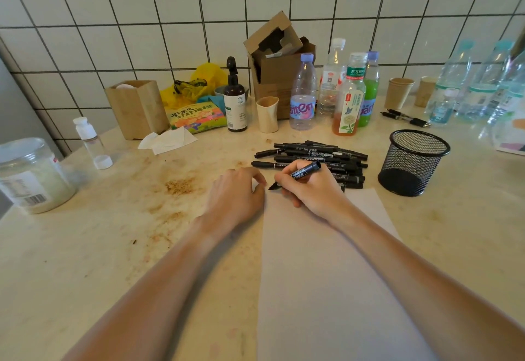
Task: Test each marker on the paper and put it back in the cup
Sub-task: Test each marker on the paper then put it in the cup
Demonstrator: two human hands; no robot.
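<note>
Standing empty beside markers [312, 159]: mesh cup [413, 161]

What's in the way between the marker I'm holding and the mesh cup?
Nothing visible blocks it. The marker in the right hand has open counter toward the mesh cup; the marker pile lies behind that path.

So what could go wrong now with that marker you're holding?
1. The marker in the right hand has its tip near the top edge of the paper, so a stroke might slip onto the countertop.
2. The left hand sits close to the tip and could get inked.
3. The pile of markers lies just behind the hands; a bump might roll some away.
</note>
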